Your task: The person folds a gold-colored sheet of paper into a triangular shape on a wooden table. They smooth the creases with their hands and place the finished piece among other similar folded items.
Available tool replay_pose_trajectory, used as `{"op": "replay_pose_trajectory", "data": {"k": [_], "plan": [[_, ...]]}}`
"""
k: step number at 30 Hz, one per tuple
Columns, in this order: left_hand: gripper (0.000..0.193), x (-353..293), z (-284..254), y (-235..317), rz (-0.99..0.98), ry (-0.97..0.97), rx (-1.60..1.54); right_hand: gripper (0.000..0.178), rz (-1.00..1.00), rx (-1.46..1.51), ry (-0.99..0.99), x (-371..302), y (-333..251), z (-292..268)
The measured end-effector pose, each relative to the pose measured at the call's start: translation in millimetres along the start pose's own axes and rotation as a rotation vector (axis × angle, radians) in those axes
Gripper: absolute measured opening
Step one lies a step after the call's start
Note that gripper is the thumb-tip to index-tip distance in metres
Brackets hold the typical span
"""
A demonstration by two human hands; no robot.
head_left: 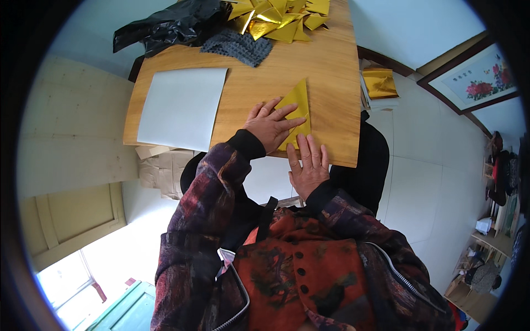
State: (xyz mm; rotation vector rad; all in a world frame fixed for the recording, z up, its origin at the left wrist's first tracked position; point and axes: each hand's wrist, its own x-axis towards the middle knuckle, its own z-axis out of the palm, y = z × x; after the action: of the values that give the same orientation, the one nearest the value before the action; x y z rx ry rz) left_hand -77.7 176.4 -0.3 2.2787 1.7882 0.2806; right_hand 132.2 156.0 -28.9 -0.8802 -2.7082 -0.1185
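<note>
A sheet of gold foil paper, folded into a triangle, lies on the wooden table close to its front edge. My left hand rests flat across the middle of the triangle, fingers spread and pointing right. At the triangle's lower corner is my right hand, its fingers stretched forward and touching the paper and table edge. Neither hand grips anything. To the left of my left hand lies a large pale grey-white sheet, flat, its lower edge near the table's front.
A pile of folded gold paper pieces covers the table's far side. Beside it are a black plastic bag and a dark grey knitted cloth. Stacked gold paper sits right of the table. Brown cardboard stands below its left edge.
</note>
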Motion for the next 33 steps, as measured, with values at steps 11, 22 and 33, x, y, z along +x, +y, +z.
{"op": "replay_pose_trajectory", "data": {"k": [11,22,33], "plan": [[0.046,2,-3,-2,-0.021,-0.082,0.012,0.086,0.016,0.089,-0.050,2,0,-5],[0.048,3,1,-4,-0.001,-0.076,0.041,0.079,0.051,0.438,-0.065,7,12,-30],[0.052,0,-12,1,-0.053,-0.163,-0.080,0.018,0.457,0.605,-0.087,61,58,-35]]}}
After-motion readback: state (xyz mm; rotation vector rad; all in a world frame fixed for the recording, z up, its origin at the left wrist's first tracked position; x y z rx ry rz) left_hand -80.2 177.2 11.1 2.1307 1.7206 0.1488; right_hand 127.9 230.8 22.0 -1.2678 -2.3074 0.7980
